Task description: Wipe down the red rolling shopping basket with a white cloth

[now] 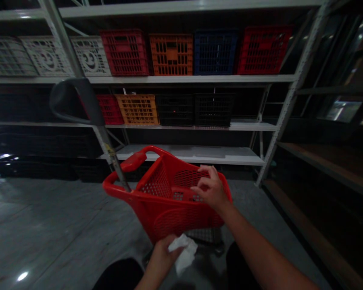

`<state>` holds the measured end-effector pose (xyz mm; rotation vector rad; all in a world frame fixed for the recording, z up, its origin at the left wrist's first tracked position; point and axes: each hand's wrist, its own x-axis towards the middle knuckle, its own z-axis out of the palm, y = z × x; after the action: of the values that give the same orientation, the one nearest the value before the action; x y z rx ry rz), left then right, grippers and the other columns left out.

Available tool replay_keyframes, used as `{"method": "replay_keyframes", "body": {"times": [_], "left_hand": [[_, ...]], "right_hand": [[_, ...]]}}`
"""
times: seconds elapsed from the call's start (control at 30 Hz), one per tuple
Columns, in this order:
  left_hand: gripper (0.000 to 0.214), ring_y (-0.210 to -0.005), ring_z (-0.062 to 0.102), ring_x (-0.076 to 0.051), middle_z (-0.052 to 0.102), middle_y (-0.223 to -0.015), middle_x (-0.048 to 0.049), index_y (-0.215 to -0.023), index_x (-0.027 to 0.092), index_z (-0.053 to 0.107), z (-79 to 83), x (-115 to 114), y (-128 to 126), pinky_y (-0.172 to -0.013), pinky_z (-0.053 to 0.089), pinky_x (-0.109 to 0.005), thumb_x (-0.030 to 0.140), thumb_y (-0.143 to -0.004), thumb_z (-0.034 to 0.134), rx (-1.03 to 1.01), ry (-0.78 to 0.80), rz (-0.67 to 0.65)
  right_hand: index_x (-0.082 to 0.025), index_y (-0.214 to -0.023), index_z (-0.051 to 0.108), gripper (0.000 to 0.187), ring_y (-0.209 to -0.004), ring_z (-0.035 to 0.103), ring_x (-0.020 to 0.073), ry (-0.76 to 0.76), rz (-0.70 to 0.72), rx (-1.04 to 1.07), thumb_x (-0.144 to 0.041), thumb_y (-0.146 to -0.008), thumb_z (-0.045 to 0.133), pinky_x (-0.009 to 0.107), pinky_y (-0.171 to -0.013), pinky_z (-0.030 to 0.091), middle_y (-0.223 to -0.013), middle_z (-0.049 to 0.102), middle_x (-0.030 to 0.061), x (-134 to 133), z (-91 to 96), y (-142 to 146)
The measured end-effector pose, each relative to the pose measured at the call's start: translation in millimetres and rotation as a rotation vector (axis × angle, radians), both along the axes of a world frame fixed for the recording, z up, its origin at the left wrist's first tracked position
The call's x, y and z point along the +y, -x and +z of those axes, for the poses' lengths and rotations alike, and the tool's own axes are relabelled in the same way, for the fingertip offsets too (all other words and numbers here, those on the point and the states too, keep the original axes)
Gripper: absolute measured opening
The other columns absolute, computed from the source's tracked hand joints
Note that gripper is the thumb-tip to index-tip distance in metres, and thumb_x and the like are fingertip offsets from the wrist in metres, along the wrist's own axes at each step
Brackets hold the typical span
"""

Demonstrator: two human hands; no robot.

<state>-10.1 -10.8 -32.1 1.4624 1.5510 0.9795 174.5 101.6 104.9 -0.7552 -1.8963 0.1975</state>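
A red plastic shopping cart (175, 209) stands on the floor right in front of me, its basket made of mesh-like walls. My left hand (163, 255) is closed around a crumpled white tissue (185, 251), low beside the cart's near side. Over the right end of the basket hovers my right hand (211, 188), fingers curved and apart, with nothing visible in it. A grey pole with a dark loop handle (92, 100) rises at the cart's left end, near the red push handle (134, 161). What my left palm covers is hidden.
Behind the cart stands a metal shelf rack (172, 79) holding red, orange, blue, white and dark plastic crates, such as an orange crate (171, 66). Dark shelving (326, 165) runs along the right side. Grey floor (63, 229) lies to the left.
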Motion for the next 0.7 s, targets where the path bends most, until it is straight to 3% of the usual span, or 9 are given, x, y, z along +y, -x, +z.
{"method": "replay_keyframes", "body": {"times": [0.13, 0.27, 0.43, 0.57, 0.7], "left_hand": [[0.014, -0.062, 0.055, -0.014, 0.064, -0.064, -0.0003, -0.065, 0.018, 0.061, -2.0, -3.7, -7.3, -0.057, 0.041, -0.022, 0.031, -0.065, 0.060, 0.013, -0.017, -0.055], [0.010, -0.068, 0.058, -0.016, 0.066, -0.070, -0.0018, -0.069, 0.018, 0.062, 0.6, -8.5, -8.3, -0.062, 0.043, -0.023, 0.026, -0.066, 0.057, 0.043, -0.027, -0.102], [0.021, -0.074, 0.059, -0.016, 0.066, -0.077, -0.0008, -0.081, 0.018, 0.061, -4.5, -12.5, -1.9, -0.069, 0.044, -0.023, 0.016, -0.063, 0.050, 0.007, -0.018, -0.084], [0.029, -0.084, 0.060, -0.019, 0.067, -0.088, -0.0028, -0.092, 0.019, 0.059, -10.9, -13.3, 4.9, -0.078, 0.045, -0.026, 0.021, -0.063, 0.054, -0.015, -0.027, 0.010], [0.025, -0.083, 0.061, -0.019, 0.067, -0.087, -0.0036, -0.089, 0.019, 0.059, -4.9, -15.0, 6.7, -0.077, 0.046, -0.027, 0.026, -0.066, 0.054, -0.050, -0.036, -0.018]], "right_hand": [[-0.017, -0.055, 0.056, 0.020, -0.134, 0.009, 0.0289, -0.141, 0.036, -0.160, -0.027, -0.072, 0.059, 0.055, -0.103, 0.000, -0.145, 0.019, -0.0027, 11.1, 21.7, 27.5], [-0.016, -0.056, 0.057, 0.015, -0.135, -0.004, 0.0288, -0.183, 0.063, -0.278, -0.023, -0.069, 0.059, 0.058, -0.101, -0.005, -0.148, -0.004, -0.0081, 27.7, 15.2, 52.3], [-0.017, -0.058, 0.059, 0.008, -0.134, -0.008, 0.0288, -0.184, 0.057, -0.389, -0.019, -0.066, 0.061, 0.060, -0.098, -0.011, -0.148, -0.005, -0.0073, 43.2, -2.9, 71.7], [-0.017, -0.060, 0.059, 0.007, -0.134, -0.009, 0.0288, -0.171, 0.039, -0.403, -0.018, -0.066, 0.062, 0.061, -0.098, -0.011, -0.147, -0.006, -0.0064, 46.2, -6.1, 77.6], [-0.017, -0.058, 0.058, 0.010, -0.134, -0.009, 0.0283, -0.159, 0.032, -0.391, -0.019, -0.067, 0.060, 0.061, -0.098, -0.011, -0.148, -0.004, -0.0065, 44.0, -4.1, 78.4]]}}
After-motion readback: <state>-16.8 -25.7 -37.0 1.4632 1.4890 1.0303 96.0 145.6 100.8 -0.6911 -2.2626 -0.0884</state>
